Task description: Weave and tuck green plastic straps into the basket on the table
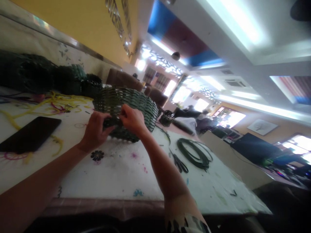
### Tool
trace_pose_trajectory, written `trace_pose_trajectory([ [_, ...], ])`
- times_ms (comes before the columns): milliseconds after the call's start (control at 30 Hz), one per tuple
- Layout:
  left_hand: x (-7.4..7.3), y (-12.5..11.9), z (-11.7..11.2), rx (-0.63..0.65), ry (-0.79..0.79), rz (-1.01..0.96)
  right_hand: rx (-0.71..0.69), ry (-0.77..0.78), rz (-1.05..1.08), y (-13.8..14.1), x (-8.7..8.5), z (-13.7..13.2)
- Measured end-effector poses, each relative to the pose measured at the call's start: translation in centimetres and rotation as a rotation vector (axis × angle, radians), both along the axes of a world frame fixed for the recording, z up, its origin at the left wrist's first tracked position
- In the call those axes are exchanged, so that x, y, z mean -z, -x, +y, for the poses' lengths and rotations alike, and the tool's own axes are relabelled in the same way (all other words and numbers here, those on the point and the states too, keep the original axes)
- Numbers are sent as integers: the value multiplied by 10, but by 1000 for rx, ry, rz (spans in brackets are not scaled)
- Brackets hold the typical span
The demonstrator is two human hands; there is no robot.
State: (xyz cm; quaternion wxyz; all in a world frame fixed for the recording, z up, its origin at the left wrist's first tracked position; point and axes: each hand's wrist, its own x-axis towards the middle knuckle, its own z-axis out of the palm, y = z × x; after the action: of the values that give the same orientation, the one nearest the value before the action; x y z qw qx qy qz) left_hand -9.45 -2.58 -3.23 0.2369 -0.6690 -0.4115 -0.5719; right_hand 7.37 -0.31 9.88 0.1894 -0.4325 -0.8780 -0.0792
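A round dark green woven basket [136,102] stands on the white flowered tablecloth [116,171]. Both my hands grip its near wall. My left hand [96,129] is closed on the weave at the lower left of the wall. My right hand [132,119] is closed on the weave right beside it, fingers curled over the strands. The two hands nearly touch each other.
A black phone [30,134] lies at the left among yellow strands [55,102]. More dark woven baskets [48,76] stand at the back left. Scissors [179,163] and a coil of green strip [194,153] lie at the right. A person sits beyond the table.
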Motion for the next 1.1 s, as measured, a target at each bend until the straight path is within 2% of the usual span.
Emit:
trace_pose_trajectory([
  [167, 0, 1, 0, 24, 43, -2, 45, 105, -94, 10, -19, 4],
  [300, 3, 0, 2, -6, 40, -8, 16, 294, -121, 13, -31, 6],
  [367, 5, -1, 2, -26, 41, -16, 6, 359, -98, 14, -32, 6],
  [533, 6, -7, -1, -53, 36, -51, -17, 414, -47, 14, -27, 6],
  [667, 6, -11, -2, -59, 22, -82, -133, 452, -28, 6, -25, 8],
  [767, 6, -15, -3, -64, 23, -93, -191, 400, 61, -4, -19, 7],
  [867, 6, -18, -4, -71, 22, -99, -164, 226, 137, -12, -6, 5],
  [967, 7, -19, -4, -79, 14, -98, -141, 44, 105, -14, 9, 1],
  [1100, 7, -20, -5, -93, -12, -95, -158, -38, 29, -16, 24, -3],
])
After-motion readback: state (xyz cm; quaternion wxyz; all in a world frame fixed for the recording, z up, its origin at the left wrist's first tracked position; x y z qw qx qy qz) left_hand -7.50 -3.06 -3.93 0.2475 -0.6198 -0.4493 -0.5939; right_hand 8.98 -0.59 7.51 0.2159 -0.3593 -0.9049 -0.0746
